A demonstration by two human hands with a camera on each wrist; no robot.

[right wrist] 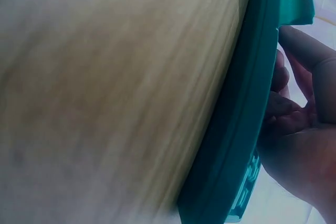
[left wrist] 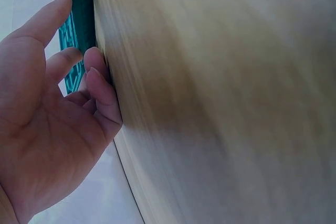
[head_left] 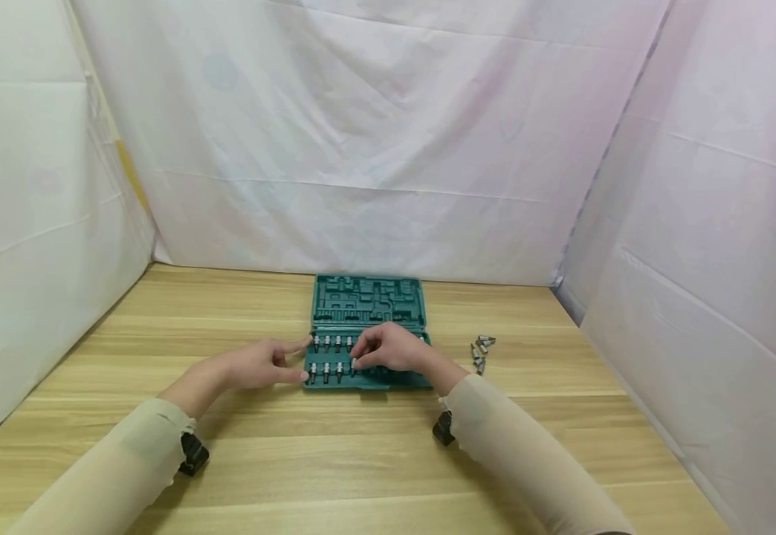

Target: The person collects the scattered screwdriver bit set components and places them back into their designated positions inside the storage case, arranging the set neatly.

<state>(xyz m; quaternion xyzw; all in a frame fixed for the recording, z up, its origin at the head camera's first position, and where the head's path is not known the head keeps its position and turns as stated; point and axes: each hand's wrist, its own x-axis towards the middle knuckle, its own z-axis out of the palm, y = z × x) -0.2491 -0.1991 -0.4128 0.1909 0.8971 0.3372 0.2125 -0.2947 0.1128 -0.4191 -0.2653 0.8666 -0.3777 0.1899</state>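
A green plastic tool case (head_left: 393, 380) lies unfolded on the table, its moulded lid (head_left: 368, 297) flat behind the base. Silver-and-black bit sockets (head_left: 326, 371) stand in two rows along the base's left part. My right hand (head_left: 398, 348) reaches over the base, thumb and forefinger pinching a bit socket (head_left: 354, 365) in the front row, beside the others. It hides the base's middle. With spread thumb and forefinger, my left hand (head_left: 257, 364) touches the case's left edge; in the left wrist view its other fingers (left wrist: 102, 90) bend loosely by the case's side.
Several loose bit sockets (head_left: 479, 357) lie in a small group on the wooden table (head_left: 334, 461), right of the case. White cloth (head_left: 361, 148) hangs behind and on both sides. A latch tab (right wrist: 296, 1) juts from the case's front.
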